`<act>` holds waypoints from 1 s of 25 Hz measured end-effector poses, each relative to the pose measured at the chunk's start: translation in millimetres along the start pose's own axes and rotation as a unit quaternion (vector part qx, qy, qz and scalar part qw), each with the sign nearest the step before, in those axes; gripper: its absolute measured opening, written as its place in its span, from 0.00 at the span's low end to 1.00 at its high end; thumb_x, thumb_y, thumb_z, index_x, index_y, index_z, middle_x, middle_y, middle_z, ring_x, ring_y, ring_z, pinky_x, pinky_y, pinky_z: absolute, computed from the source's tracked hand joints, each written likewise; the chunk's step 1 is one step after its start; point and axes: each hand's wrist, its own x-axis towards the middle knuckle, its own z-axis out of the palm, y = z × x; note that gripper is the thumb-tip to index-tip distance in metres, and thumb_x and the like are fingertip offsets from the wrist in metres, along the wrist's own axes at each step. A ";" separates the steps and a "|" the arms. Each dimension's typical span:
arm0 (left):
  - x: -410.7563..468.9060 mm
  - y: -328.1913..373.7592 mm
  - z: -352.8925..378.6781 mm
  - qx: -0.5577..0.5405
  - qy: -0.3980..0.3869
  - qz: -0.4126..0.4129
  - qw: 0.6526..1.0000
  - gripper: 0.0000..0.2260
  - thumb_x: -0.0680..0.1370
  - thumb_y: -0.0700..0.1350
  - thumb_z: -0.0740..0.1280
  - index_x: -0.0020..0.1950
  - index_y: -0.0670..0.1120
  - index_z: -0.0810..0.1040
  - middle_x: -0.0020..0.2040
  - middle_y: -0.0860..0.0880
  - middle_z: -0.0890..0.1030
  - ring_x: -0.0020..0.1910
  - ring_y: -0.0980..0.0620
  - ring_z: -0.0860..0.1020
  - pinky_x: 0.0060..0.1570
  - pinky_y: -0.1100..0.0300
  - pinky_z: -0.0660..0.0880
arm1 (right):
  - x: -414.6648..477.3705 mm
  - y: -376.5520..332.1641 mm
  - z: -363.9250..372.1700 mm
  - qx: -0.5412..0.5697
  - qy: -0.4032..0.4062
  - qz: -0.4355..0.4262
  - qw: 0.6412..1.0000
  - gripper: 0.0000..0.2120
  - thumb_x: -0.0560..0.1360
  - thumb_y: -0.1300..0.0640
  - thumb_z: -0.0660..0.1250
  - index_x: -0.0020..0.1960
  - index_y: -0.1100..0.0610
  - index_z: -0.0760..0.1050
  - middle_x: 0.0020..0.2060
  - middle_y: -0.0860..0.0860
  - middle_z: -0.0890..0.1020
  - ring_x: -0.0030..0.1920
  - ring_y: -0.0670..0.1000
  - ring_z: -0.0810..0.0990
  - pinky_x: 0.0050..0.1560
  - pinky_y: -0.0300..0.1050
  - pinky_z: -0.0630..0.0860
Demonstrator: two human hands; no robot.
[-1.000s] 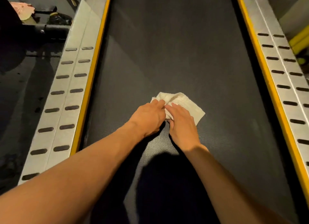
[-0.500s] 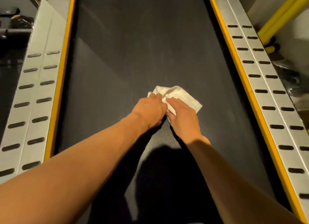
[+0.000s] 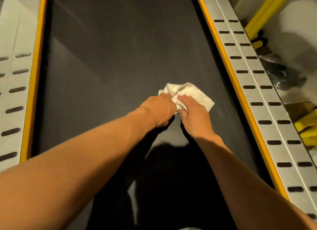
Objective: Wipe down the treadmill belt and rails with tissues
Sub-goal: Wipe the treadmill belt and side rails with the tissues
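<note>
A crumpled white tissue (image 3: 192, 93) lies on the dark treadmill belt (image 3: 120, 58), a little right of its middle. My left hand (image 3: 158, 109) curls over the tissue's left end and grips it. My right hand (image 3: 193, 113) lies on the tissue's near side, fingers pressing it onto the belt. Both hands touch at the tissue. The left rail (image 3: 15, 99) and the right rail (image 3: 260, 96) are silver, slotted and edged in yellow.
Right of the right rail stand yellow bars (image 3: 260, 17) and a dark bundle wrapped in clear plastic (image 3: 281, 73) on the floor. My own shadow darkens the belt near me.
My head has turned to the right, so the right rail and the floor beyond it show more. Both hands stay on the tissue at almost the same spot on the belt.
</note>
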 end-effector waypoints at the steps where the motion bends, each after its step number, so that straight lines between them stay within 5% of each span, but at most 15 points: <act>1: 7.0 -2.7 -5.6 0.005 -0.012 -0.003 1.000 0.19 0.78 0.43 0.61 0.68 0.40 0.69 0.61 0.42 0.70 0.59 0.43 0.71 0.56 0.50 0.75 | 3.5 -4.9 0.1 0.002 0.007 0.013 1.000 0.21 0.78 0.62 0.63 0.70 0.55 0.69 0.70 0.52 0.71 0.72 0.54 0.64 0.71 0.46 0.58; 10: 15.9 27.4 -1.0 0.059 -0.001 0.042 0.997 0.14 0.80 0.40 0.59 0.65 0.38 0.69 0.59 0.41 0.70 0.57 0.44 0.71 0.50 0.52 0.74 | -15.6 35.7 -23.0 -0.008 -0.006 0.009 1.000 0.21 0.78 0.60 0.63 0.70 0.52 0.70 0.69 0.51 0.72 0.72 0.52 0.66 0.71 0.46 0.59; 17: 23.9 20.9 2.5 0.004 0.009 0.027 1.000 0.18 0.82 0.42 0.55 0.71 0.40 0.63 0.66 0.42 0.66 0.63 0.44 0.70 0.58 0.52 0.72 | -13.9 25.2 -12.3 -0.050 -0.016 -0.010 0.999 0.28 0.75 0.67 0.60 0.72 0.49 0.66 0.71 0.56 0.69 0.73 0.58 0.62 0.72 0.58 0.60; 21: 13.0 47.1 4.7 -0.027 -0.009 0.080 0.996 0.22 0.82 0.41 0.50 0.76 0.40 0.54 0.76 0.39 0.55 0.72 0.42 0.63 0.64 0.51 0.68 | -42.1 62.9 -33.2 -0.038 -0.005 -0.005 0.999 0.24 0.75 0.65 0.60 0.69 0.48 0.71 0.69 0.54 0.73 0.72 0.55 0.66 0.71 0.57 0.63; 25: 29.9 43.9 -5.3 -0.028 -0.031 0.046 0.998 0.25 0.82 0.42 0.53 0.77 0.39 0.49 0.78 0.41 0.48 0.73 0.43 0.63 0.64 0.50 0.67 | -13.4 52.4 -30.1 -0.002 0.049 0.067 0.997 0.22 0.76 0.66 0.61 0.66 0.49 0.74 0.69 0.52 0.72 0.72 0.53 0.65 0.73 0.51 0.60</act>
